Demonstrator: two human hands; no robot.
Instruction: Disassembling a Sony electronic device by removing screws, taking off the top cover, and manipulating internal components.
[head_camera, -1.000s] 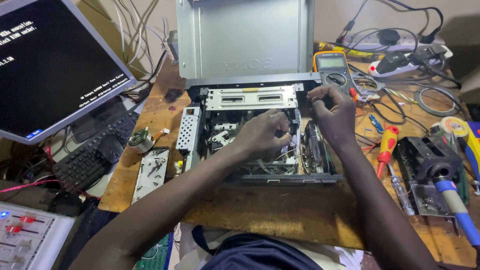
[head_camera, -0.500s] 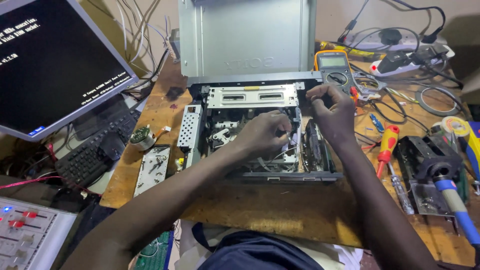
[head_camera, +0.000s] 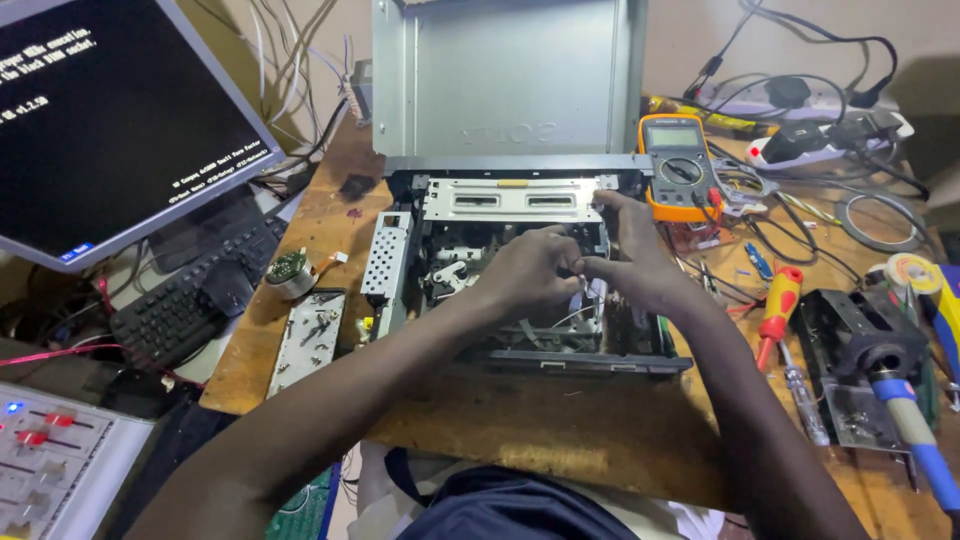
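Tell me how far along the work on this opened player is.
Done: the grey metal cover is off, propped behind the chassis, with the mechanism exposed. In hand: left hand and right hand meet over the mechanism's right side; what they pinch is hidden. Left: the cover is not refitted; screwdriver and multimeter lie beside.

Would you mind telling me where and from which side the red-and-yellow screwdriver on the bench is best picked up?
Grip the screwdriver by its thick red-and-yellow handle, coming from above. It lies flat on the wooden bench with its shaft pointing toward the near edge, and the handle is its widest part. Loose wires crowd its far end.
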